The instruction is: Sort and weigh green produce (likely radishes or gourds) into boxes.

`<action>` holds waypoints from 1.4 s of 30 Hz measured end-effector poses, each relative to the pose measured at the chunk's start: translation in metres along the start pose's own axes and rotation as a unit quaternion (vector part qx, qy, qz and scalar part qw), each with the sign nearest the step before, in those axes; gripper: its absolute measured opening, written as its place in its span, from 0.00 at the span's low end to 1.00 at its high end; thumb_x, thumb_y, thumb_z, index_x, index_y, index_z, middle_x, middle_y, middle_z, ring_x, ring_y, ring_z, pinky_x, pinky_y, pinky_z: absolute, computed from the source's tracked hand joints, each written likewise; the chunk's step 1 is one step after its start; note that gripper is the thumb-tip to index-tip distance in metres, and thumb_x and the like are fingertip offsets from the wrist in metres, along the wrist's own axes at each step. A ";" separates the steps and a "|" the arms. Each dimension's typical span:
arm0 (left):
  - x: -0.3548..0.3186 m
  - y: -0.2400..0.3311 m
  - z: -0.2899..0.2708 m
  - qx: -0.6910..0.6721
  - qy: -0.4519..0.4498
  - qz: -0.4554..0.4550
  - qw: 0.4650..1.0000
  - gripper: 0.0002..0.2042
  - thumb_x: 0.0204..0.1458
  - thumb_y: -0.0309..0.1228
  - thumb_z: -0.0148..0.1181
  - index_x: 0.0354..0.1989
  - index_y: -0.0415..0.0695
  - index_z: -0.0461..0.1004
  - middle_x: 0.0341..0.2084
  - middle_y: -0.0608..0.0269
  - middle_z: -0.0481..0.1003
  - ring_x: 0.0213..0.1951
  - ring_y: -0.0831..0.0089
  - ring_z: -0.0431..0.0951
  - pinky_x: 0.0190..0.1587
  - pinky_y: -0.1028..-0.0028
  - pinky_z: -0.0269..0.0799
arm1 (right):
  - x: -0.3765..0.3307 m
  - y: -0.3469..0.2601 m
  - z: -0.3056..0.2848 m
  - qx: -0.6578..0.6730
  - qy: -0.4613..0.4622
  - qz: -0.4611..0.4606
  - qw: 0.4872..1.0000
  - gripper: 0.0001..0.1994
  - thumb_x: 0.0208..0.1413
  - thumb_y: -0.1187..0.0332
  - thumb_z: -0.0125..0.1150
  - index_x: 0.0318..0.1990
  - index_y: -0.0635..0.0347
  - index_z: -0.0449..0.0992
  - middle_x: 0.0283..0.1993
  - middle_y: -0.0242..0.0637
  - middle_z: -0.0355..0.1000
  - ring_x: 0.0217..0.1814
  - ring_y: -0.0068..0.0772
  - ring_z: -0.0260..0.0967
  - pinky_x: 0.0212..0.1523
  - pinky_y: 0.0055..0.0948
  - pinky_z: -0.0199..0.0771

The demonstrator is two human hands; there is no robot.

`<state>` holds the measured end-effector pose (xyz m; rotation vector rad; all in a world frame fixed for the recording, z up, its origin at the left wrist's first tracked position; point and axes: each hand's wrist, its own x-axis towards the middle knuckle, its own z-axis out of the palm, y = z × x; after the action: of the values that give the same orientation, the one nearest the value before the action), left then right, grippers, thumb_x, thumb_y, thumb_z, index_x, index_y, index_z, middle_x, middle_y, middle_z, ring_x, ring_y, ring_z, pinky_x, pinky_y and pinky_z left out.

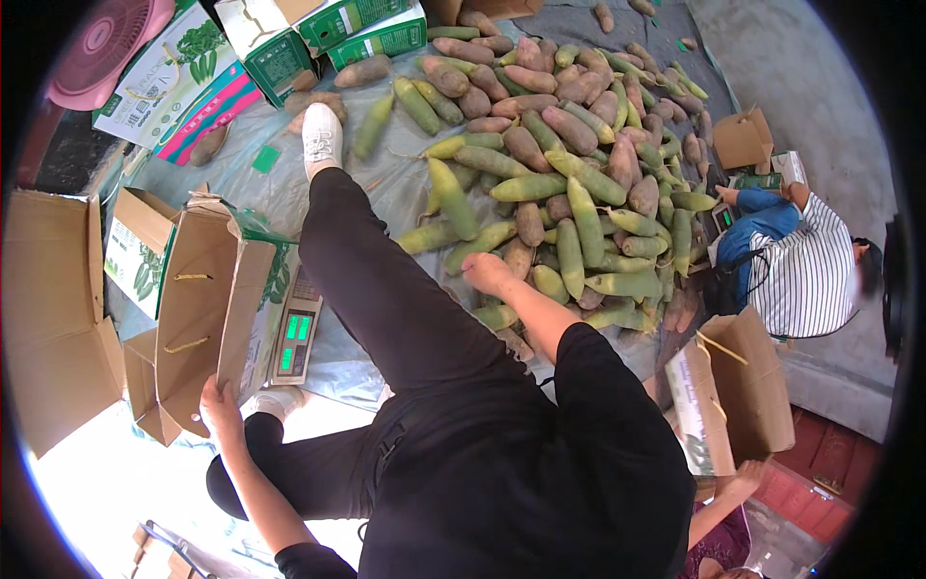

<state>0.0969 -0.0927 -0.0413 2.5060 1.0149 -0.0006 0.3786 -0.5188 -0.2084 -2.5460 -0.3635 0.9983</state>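
Here, a person sorts long green-and-purple bamboo shoots [559, 183].
The right hand [485, 273] rests on the pile, finger state unclear; the left hand [220, 398] fingers pinch an open brown cardboard box [198, 309].

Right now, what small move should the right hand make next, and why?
Probably close the right hand on one of the long green-and-purple shoots under it. It rests open-palmed at the near edge of the pile, holding nothing, while the left hand grips the flap of the open brown cardboard box beside the small scale with green display.

Grey tarp [289, 193] (concrete floor [820, 68] beyond)
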 end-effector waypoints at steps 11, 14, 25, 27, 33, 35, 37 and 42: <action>-0.002 -0.006 0.002 0.018 -0.006 -0.012 1.000 0.10 0.46 0.21 0.51 0.37 0.37 0.72 0.29 0.46 0.73 0.34 0.52 0.74 0.39 0.64 0.68 | 0.030 0.048 -0.074 0.034 0.268 0.077 0.960 0.09 0.47 0.67 0.55 0.36 0.55 0.77 0.36 0.45 0.74 0.41 0.47 0.71 0.43 0.40 0.70; -0.003 -0.003 0.004 0.011 0.011 0.001 1.000 0.09 0.46 0.21 0.51 0.37 0.37 0.72 0.29 0.47 0.74 0.34 0.53 0.75 0.39 0.64 0.68 | 0.039 0.063 -0.110 -0.017 0.303 0.100 0.948 0.09 0.48 0.67 0.57 0.38 0.52 0.76 0.41 0.42 0.71 0.46 0.46 0.67 0.46 0.42 0.69; 0.001 0.003 0.002 0.027 -0.005 -0.030 0.999 0.09 0.45 0.21 0.52 0.36 0.37 0.72 0.29 0.48 0.74 0.34 0.53 0.75 0.38 0.65 0.68 | 0.062 0.084 -0.160 -0.077 0.266 0.245 0.929 0.21 0.51 0.66 0.57 0.54 0.50 0.64 0.55 0.35 0.63 0.59 0.41 0.57 0.53 0.45 0.62; 0.000 0.002 0.003 0.030 -0.002 -0.036 0.999 0.09 0.45 0.21 0.52 0.36 0.37 0.72 0.29 0.48 0.74 0.34 0.53 0.75 0.38 0.65 0.68 | 0.065 0.081 -0.160 -0.087 0.257 0.243 0.931 0.21 0.51 0.66 0.56 0.55 0.49 0.63 0.56 0.34 0.63 0.60 0.40 0.56 0.52 0.45 0.61; -0.004 -0.004 0.004 0.042 0.005 -0.022 0.999 0.09 0.43 0.21 0.52 0.35 0.38 0.72 0.27 0.48 0.73 0.32 0.51 0.74 0.37 0.64 0.68 | 0.066 0.080 -0.160 -0.225 0.181 0.215 0.933 0.14 0.53 0.70 0.53 0.49 0.48 0.71 0.52 0.32 0.65 0.57 0.37 0.58 0.51 0.43 0.62; -0.005 -0.009 0.004 0.019 -0.012 -0.046 0.999 0.09 0.43 0.21 0.52 0.35 0.38 0.72 0.27 0.48 0.73 0.32 0.51 0.74 0.37 0.64 0.68 | 0.069 0.081 -0.155 -0.270 0.186 0.190 0.925 0.10 0.54 0.69 0.51 0.43 0.48 0.76 0.50 0.31 0.66 0.55 0.36 0.60 0.50 0.41 0.62; -0.003 -0.009 0.007 -0.006 -0.008 -0.035 0.999 0.09 0.43 0.21 0.51 0.35 0.38 0.72 0.27 0.47 0.73 0.32 0.51 0.74 0.37 0.64 0.68 | 0.074 0.087 -0.150 -0.291 0.189 0.188 0.919 0.10 0.55 0.66 0.51 0.42 0.47 0.77 0.49 0.31 0.67 0.54 0.35 0.60 0.49 0.41 0.62; 0.000 -0.005 0.006 -0.002 -0.010 -0.021 1.000 0.09 0.43 0.20 0.51 0.35 0.37 0.72 0.27 0.46 0.73 0.32 0.52 0.74 0.37 0.64 0.68 | 0.075 0.079 -0.136 -0.215 0.186 0.194 0.939 0.10 0.54 0.58 0.51 0.38 0.46 0.77 0.42 0.34 0.72 0.50 0.39 0.65 0.47 0.41 0.63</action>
<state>0.0940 -0.0920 -0.0486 2.4747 1.0587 -0.0358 0.5342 -0.5962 -0.1952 -3.2126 0.0436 0.5693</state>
